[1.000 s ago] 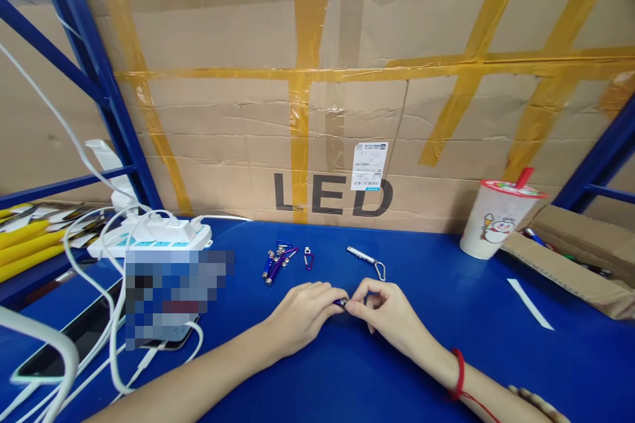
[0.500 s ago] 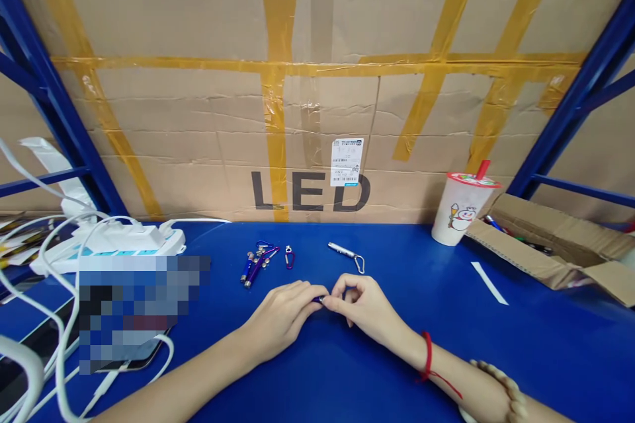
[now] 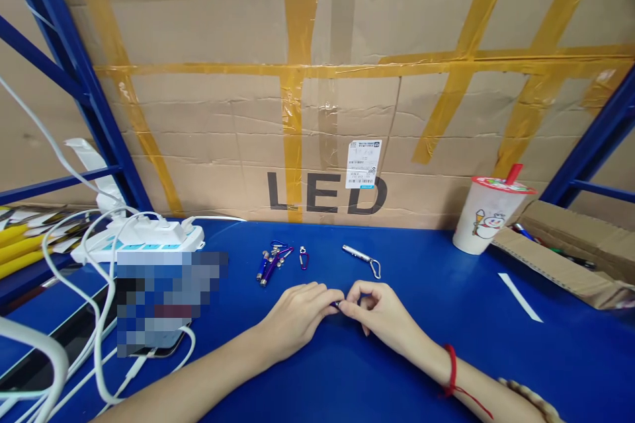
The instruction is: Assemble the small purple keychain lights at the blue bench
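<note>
My left hand [image 3: 303, 317] is closed over a small dark purple penlight [image 3: 336, 304]; only its end shows between the hands. My right hand [image 3: 380, 309] pinches that end with thumb and forefinger, its other fingers curled. Beyond the hands lies a silver penlight [image 3: 356, 252] with a carabiner clip [image 3: 376, 269] on its end. Left of it rests a loose purple carabiner clip [image 3: 304, 260]. Farther left, a purple penlight [image 3: 270, 272] and a shorter blue tube [image 3: 262, 266] lie among small metal parts and clips.
A white power strip [image 3: 96, 250] with cables and a charging phone [image 3: 171, 344], partly blurred out, occupy the left side. On the right stand a lidded cup [image 3: 479, 225] and an open cardboard box [image 3: 550, 264], with a white strip [image 3: 520, 297] nearby. Taped cardboard [image 3: 238, 112] walls the back.
The view has swung slightly left, so everything appears shifted to the right. Both hands keep their hold on the small purple penlight, with hardly any change in their pose.
</note>
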Demonstrator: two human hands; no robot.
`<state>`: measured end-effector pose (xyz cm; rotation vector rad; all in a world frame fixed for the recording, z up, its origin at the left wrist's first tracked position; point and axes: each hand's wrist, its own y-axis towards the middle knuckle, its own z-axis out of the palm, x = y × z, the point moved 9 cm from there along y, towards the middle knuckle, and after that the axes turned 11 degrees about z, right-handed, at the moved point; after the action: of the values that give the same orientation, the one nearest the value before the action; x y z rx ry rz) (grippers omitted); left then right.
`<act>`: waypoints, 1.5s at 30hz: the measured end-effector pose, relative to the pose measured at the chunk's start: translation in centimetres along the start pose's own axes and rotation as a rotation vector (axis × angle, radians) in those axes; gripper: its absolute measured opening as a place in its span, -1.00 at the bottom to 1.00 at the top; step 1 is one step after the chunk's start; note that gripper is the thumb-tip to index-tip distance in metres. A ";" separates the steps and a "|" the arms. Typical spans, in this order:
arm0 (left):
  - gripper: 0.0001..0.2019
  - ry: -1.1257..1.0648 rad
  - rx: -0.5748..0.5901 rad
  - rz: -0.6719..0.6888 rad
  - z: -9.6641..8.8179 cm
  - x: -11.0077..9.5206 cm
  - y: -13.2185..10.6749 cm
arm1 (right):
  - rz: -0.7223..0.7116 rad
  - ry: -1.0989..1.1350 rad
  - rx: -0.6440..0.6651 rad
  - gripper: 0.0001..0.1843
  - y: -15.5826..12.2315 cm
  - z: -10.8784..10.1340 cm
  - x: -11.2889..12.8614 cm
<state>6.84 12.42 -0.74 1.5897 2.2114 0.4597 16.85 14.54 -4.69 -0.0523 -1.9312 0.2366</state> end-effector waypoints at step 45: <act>-0.74 0.059 0.076 -0.085 0.3 0.3 -0.3 | -0.001 -0.022 0.052 -0.51 0.2 0.4 0.1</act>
<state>6.68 12.61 -1.17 1.5315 2.3565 0.4073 16.44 14.72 -4.73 -0.0147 -1.9460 0.2877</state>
